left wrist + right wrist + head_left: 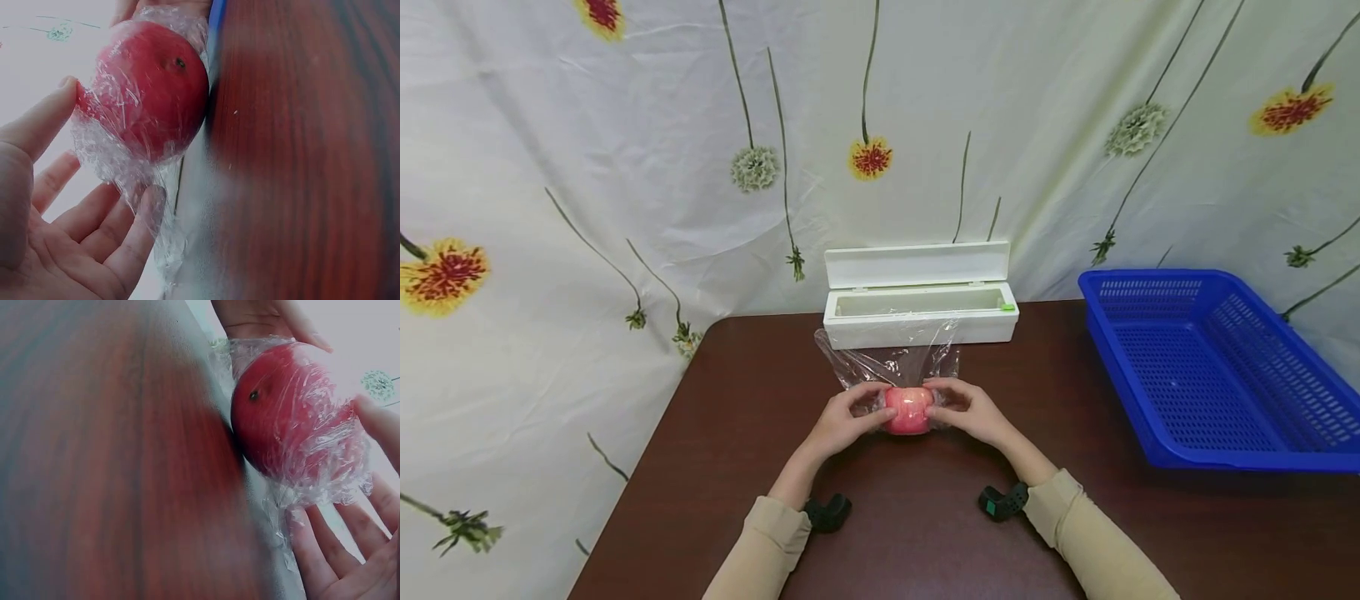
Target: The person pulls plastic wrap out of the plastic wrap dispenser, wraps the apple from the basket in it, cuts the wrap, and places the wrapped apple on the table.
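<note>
1. The apple is low over the dark brown table; its underside is hidden, so contact cannot be made out.
2. Clear cling film bunches at the apple's sides and spreads out beyond it; its far edge is hard to trace.
3. The left hand grips the apple's left side and the right hand its right, thumbs nearest; some fingers are hidden in the head view.
4. Beyond the apple stands a white lidded dispenser box, lid raised, its contents indistinct.
5. Well right of the apple, a blue plastic basket is cut off by the frame.
</note>
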Demonstrator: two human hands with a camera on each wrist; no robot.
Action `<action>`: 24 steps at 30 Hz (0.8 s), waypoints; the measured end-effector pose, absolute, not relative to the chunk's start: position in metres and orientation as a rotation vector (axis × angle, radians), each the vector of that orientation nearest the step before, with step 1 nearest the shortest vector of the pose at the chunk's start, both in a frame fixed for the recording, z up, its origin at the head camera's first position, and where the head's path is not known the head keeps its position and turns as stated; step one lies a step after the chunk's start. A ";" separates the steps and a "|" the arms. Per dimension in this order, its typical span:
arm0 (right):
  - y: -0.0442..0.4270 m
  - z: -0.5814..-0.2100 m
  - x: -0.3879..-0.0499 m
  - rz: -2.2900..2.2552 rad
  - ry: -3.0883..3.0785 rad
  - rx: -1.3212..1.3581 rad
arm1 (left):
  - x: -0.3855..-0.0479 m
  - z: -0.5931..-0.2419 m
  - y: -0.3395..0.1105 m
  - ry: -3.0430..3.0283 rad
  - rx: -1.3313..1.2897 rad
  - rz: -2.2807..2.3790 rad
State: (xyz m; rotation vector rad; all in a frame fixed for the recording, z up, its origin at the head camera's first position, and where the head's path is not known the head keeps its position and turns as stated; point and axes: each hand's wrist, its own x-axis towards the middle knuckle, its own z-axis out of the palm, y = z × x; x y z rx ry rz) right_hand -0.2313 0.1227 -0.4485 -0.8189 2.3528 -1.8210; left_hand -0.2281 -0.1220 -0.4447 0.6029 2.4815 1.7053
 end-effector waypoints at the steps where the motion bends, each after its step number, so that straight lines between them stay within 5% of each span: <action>1: 0.123 -0.448 -0.231 -1.815 2.354 -0.831 | -0.230 -0.449 -0.122 2.486 0.592 1.705; 24: 0.120 -0.448 -0.227 -1.663 2.440 -0.800 | -0.236 -0.464 -0.124 2.691 0.636 1.435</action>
